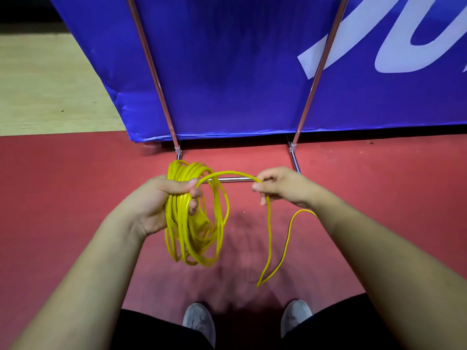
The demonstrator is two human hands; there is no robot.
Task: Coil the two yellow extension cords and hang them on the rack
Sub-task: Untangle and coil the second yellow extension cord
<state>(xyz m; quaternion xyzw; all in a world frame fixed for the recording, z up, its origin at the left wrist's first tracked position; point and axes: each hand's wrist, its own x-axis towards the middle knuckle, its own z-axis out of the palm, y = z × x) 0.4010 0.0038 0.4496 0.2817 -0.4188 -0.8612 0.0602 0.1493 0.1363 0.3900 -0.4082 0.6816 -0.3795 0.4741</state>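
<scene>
A yellow extension cord (194,223) hangs as a bundle of several loops from my left hand (161,198), which is closed around the top of the coil. One strand arcs from the coil to my right hand (280,185), which pinches it between thumb and fingers. Below that hand the loose cord drops in a long loop (269,248) toward the floor and rises again behind my right forearm. The metal rack (235,179) stands just beyond my hands, with two slanted chrome poles and a low crossbar. A second cord is not visible.
A blue banner (227,72) with white lettering hangs behind the rack poles. The floor is red (75,185), with a pale wooden area (50,84) at the far left. My two grey shoes (199,322) show at the bottom.
</scene>
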